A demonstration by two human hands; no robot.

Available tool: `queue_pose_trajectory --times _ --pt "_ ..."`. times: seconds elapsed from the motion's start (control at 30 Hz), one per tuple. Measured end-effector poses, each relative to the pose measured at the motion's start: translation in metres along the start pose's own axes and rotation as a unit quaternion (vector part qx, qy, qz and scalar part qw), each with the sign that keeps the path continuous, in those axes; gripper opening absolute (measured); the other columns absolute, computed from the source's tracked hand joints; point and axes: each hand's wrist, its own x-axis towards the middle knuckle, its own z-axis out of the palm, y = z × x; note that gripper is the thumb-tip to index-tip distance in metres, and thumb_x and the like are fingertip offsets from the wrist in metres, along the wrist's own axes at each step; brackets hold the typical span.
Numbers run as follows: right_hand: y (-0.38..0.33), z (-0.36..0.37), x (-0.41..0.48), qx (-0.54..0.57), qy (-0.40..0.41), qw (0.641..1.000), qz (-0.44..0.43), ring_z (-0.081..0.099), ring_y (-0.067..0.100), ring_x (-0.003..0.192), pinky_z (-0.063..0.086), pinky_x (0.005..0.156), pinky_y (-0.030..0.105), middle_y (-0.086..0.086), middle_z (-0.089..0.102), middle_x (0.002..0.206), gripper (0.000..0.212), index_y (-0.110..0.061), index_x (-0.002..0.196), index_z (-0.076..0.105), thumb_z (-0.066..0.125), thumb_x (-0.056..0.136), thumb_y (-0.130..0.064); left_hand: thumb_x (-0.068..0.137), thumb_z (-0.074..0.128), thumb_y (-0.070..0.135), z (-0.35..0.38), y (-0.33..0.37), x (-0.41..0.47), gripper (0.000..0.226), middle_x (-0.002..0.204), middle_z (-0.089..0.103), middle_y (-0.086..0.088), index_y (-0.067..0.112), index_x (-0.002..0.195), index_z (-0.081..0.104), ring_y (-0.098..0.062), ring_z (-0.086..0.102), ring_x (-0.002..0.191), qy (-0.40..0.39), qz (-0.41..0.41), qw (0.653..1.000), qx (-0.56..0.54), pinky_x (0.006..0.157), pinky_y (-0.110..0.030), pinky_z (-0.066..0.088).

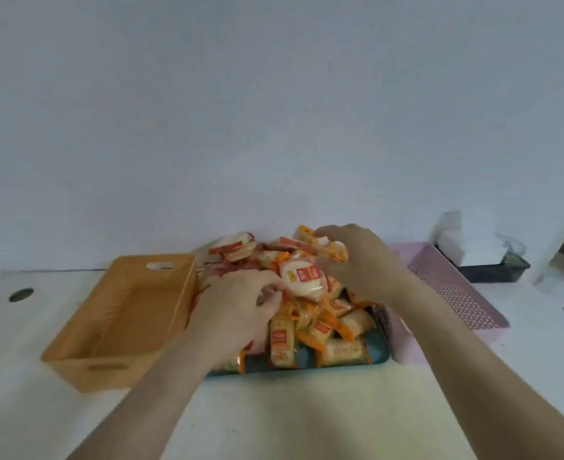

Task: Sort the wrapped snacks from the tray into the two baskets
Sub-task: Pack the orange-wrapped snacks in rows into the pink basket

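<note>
The wrapped snacks [293, 293] lie heaped on a dark tray [381, 355] at the middle of the white table [290, 419], between 2 baskets: an orange basket [121, 320] touching the tray's left side, with nothing visible inside it, and a pink basket [456, 287] on the right, partly hidden by the right forearm. The left hand [237, 307] rests on the left of the pile with fingers curled into the packets, though what it grips I cannot tell. The right hand [357, 260] reaches over the far side with fingers bent around a round snack [302, 277] in a red and white wrapper, seemingly pinching its edge. These packets look light, with slick, crinkly film, so they likely slide over one another, and the contents may crack if squeezed; holding each across its flat body or by a sealed end seems safest. The heap is tall and loose, so lifting 1 could spill others off the tray. A dark box holding white tissue [456, 240] stands far right, and a round hole [21, 294] sits in the table at far left, both well clear.
</note>
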Motion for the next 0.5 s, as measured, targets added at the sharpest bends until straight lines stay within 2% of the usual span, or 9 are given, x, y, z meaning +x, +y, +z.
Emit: queue_pose_trajectory --times 0.07,0.13,0.17,0.23,0.3,0.33,0.4,0.43,0.5 --pt "0.017 0.027 -0.006 0.025 0.02 0.998 0.052 0.043 0.026 0.128 0.036 0.103 0.037 0.007 0.051 0.134 0.057 -0.028 0.14 0.043 0.062 0.087 -0.034 0.091 0.052 0.048 0.035 -0.002 -0.009 0.029 0.112 0.059 0.018 0.036 0.115 0.062 -0.007 0.052 0.109 0.023 -0.014 0.998 0.058 0.08 -0.021 0.038" --pt "0.037 0.055 -0.015 0.073 0.032 0.994 0.074 0.045 0.024 0.128 0.039 0.104 0.039 0.004 0.052 0.137 0.064 -0.025 0.14 0.041 0.066 0.083 -0.039 0.09 0.046 0.059 0.075 -0.008 -0.016 0.049 0.126 0.052 0.011 0.029 0.128 0.051 -0.012 0.043 0.119 0.013 -0.049 0.995 0.089 0.088 -0.024 0.039" --pt "0.047 0.067 -0.019 0.095 0.039 0.992 0.075 0.046 0.022 0.128 0.039 0.105 0.041 0.001 0.052 0.138 0.072 -0.027 0.141 0.039 0.068 0.078 -0.048 0.088 0.045 0.064 0.09 -0.01 -0.015 0.061 0.132 0.049 0.006 0.024 0.133 0.044 -0.016 0.041 0.123 0.0 -0.067 0.993 0.102 0.093 -0.028 0.041" --pt "0.068 0.09 -0.027 0.091 0.016 0.991 0.1 0.042 0.023 0.133 0.036 0.109 0.046 0.001 0.048 0.143 0.102 -0.029 0.146 0.03 0.063 0.061 -0.074 0.083 0.049 0.069 0.117 -0.013 -0.012 0.083 0.146 0.04 -0.004 0.017 0.144 0.027 -0.024 0.035 0.134 -0.017 -0.104 0.988 0.114 0.1 -0.037 0.041" --pt "0.082 0.105 -0.032 0.022 -0.042 0.99 0.129 0.026 0.028 0.142 0.026 0.114 0.049 0.003 0.035 0.151 0.132 -0.02 0.148 0.02 0.054 0.043 -0.09 0.081 0.054 0.068 0.132 -0.016 -0.004 0.092 0.15 0.035 -0.007 0.016 0.147 0.018 -0.028 0.032 0.138 -0.013 -0.129 0.986 0.106 0.101 -0.042 0.041" --pt "0.086 0.113 -0.035 -0.016 -0.074 0.987 0.139 0.016 0.029 0.145 0.022 0.116 0.05 0.004 0.028 0.154 0.134 -0.017 0.149 0.017 0.057 0.042 -0.089 0.08 0.055 0.067 0.136 -0.017 0.0 0.092 0.151 0.035 -0.007 0.018 0.148 0.017 -0.029 0.032 0.138 -0.007 -0.133 0.986 0.099 0.1 -0.043 0.041" --pt "0.092 0.125 -0.043 -0.047 -0.111 0.984 0.133 0.005 0.029 0.147 0.017 0.117 0.05 0.002 0.018 0.158 0.126 -0.02 0.15 0.012 0.069 0.053 -0.076 0.081 0.056 0.066 0.142 -0.019 0.006 0.089 0.155 0.031 -0.002 0.025 0.15 0.017 -0.031 0.03 0.14 -0.013 -0.118 0.988 0.095 0.104 -0.045 0.039" --pt "0.093 0.126 -0.043 -0.05 -0.116 0.984 0.127 0.007 0.03 0.146 0.016 0.118 0.048 0.002 0.018 0.158 0.121 -0.022 0.151 0.011 0.073 0.058 -0.07 0.081 0.057 0.065 0.14 -0.024 0.012 0.089 0.156 0.03 0.0 0.027 0.151 0.018 -0.031 0.03 0.14 -0.024 -0.106 0.99 0.093 0.107 -0.045 0.037" --pt "0.1 0.124 -0.048 -0.049 -0.101 0.987 0.116 0.021 0.034 0.141 0.021 0.113 0.043 0.005 0.028 0.153 0.111 -0.027 0.15 0.018 0.076 0.062 -0.063 0.079 0.065 0.059 0.135 -0.029 0.019 0.084 0.151 0.042 0.001 0.031 0.149 0.028 -0.028 0.04 0.135 -0.039 -0.089 0.993 0.065 0.107 -0.043 0.039"
